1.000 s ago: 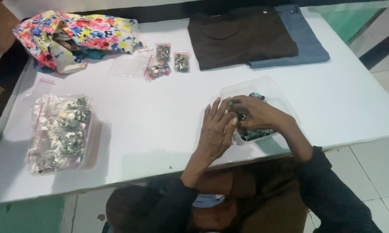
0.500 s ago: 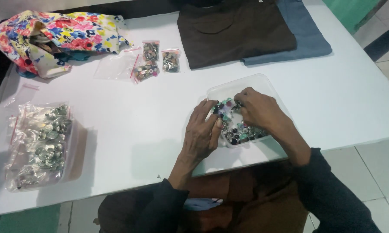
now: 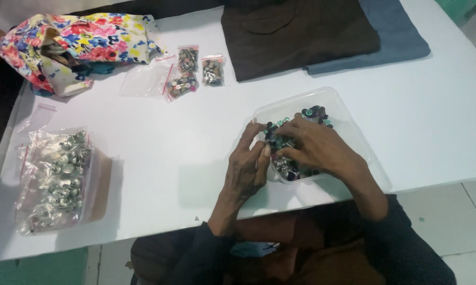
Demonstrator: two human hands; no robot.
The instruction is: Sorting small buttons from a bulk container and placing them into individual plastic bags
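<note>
A clear plastic tray (image 3: 349,122) sits on the white table (image 3: 158,158), filled with small dark, green and silver buttons (image 3: 314,112). My right hand (image 3: 314,148) rests inside the tray on top of the buttons, fingers curled among them. My left hand (image 3: 247,166) is at the tray's left rim, fingertips touching the rim and the buttons near the right hand's fingers. Whether either hand pinches a button is hidden by the fingers.
A clear bag of silver buttons (image 3: 55,179) lies on a brown box at the left. Three small zip bags of buttons (image 3: 195,71) and an empty clear bag (image 3: 143,82) lie further back. A floral fabric pouch (image 3: 74,45) is far left; folded brown (image 3: 296,34) and blue cloth (image 3: 401,37) at the back.
The view has shifted slightly. My hands stay at the tray, the left hand's fingers moving closer to the rim while the right hand keeps working among the buttons.
</note>
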